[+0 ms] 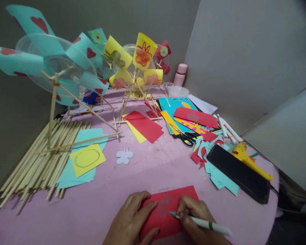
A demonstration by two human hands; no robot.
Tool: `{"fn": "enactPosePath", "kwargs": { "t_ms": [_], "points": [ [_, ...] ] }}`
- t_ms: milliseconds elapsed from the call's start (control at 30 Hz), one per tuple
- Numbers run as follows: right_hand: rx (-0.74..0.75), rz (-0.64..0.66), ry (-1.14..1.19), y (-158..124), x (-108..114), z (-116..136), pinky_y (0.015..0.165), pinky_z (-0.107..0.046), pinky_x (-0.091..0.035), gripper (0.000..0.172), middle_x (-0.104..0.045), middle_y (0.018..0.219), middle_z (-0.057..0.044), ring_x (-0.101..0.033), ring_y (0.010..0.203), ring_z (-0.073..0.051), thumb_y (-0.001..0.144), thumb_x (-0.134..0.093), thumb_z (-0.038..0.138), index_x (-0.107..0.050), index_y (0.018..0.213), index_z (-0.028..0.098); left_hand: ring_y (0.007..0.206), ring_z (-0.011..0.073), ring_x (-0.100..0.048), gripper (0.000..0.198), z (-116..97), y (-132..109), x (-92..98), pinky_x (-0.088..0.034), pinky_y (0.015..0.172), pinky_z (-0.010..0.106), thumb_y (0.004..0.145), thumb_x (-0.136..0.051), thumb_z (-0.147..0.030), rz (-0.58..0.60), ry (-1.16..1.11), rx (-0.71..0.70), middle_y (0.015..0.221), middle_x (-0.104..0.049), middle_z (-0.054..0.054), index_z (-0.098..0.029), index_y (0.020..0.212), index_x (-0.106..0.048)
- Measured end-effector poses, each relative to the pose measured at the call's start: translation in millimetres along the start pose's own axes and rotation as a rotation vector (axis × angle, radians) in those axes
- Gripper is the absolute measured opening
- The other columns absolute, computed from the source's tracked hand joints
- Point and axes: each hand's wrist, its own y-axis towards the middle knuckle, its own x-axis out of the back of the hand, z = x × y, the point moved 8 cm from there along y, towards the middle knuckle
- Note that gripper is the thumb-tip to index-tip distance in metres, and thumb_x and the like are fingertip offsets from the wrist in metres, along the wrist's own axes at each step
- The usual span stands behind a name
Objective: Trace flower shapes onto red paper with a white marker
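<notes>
Head view: the left hand (pixel 134 217) lies flat and open, pinning a red rectangular paper sheet (pixel 165 204) at the near edge of the pink table (pixel 142 173). The right hand (pixel 193 216) pinches a white green-tipped marker pen (pixel 206 224), its tip on the sheet. The drawing looks barely begun, and the sheet is uncut.

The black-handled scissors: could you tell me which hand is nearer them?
Right. The right hand, holding a white marker, is straight below the black-handled scissors; the left hand rests farther left on the red paper sheet.
</notes>
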Motion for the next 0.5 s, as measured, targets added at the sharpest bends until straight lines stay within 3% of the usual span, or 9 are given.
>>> {"fn": "enactPosePath", "kwargs": {
  "t_ms": [133,333,500],
  "points": [
    [-0.012,-0.077,0.058,-3,6,-7,0.045,-0.024,-0.019,0.013,-0.028,0.049,0.009,-0.027,0.045,-0.010,0.072,-0.045,0.032,-0.043,0.063,0.022,0.097,0.0204,-0.061,0.034,0,2,0.8,-0.055,0.078,0.027,0.083,-0.063,-0.034,-0.007,0.007,-0.005,0.109,-0.062,0.010,-0.021,0.114,-0.057],
    [-0.087,-0.334,0.050,-15,23,-29,0.047,-0.024,-0.026,0.015,-0.037,0.053,0.007,-0.034,0.047,-0.011,0.074,-0.051,0.036,-0.045,0.070,0.022,0.096,0.0203,-0.061,0.035,-1,-2,-0.2,-0.055,0.079,0.027,0.082,-0.063,-0.034,-0.034,0.028,-0.043,0.108,-0.062,0.010,-0.020,0.113,-0.058],
    [0.050,-0.270,-0.113,-14,10,-16,0.046,-0.023,-0.030,0.013,-0.033,0.050,0.008,-0.034,0.043,-0.011,0.074,-0.046,0.031,-0.040,0.065,0.025,0.098,0.0213,-0.060,0.035,3,-6,-3.5,-0.055,0.078,0.028,0.084,-0.060,-0.036,-0.065,-0.006,-0.033,0.111,-0.061,0.010,-0.022,0.116,-0.057]
  ]
}}
